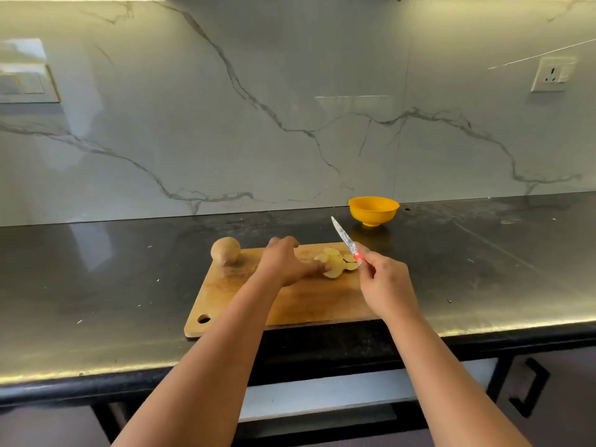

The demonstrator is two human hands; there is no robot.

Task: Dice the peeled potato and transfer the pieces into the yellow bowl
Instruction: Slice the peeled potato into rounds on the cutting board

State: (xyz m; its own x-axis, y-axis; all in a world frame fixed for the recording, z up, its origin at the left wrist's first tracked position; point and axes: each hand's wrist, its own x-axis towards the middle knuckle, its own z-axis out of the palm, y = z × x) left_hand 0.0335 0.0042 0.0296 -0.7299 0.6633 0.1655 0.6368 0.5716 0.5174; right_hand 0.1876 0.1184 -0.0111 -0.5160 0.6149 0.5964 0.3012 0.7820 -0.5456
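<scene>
Pale potato slices (337, 262) lie in a loose pile at the back right of the wooden cutting board (290, 304). My left hand (287, 264) rests on the board with its fingertips touching the left side of the slices. My right hand (385, 283) grips the red handle of a small knife (344, 237), whose blade points up and away, lifted above the board. The yellow bowl (373, 210) stands on the dark counter behind the board, to the right. I cannot see inside it.
A whole unpeeled potato (225, 250) sits at the board's back left corner. The black counter (483, 269) extends on both sides. A marble backsplash rises behind, with a wall socket (552, 75) at the upper right. A drawer handle (529, 387) shows below the counter edge.
</scene>
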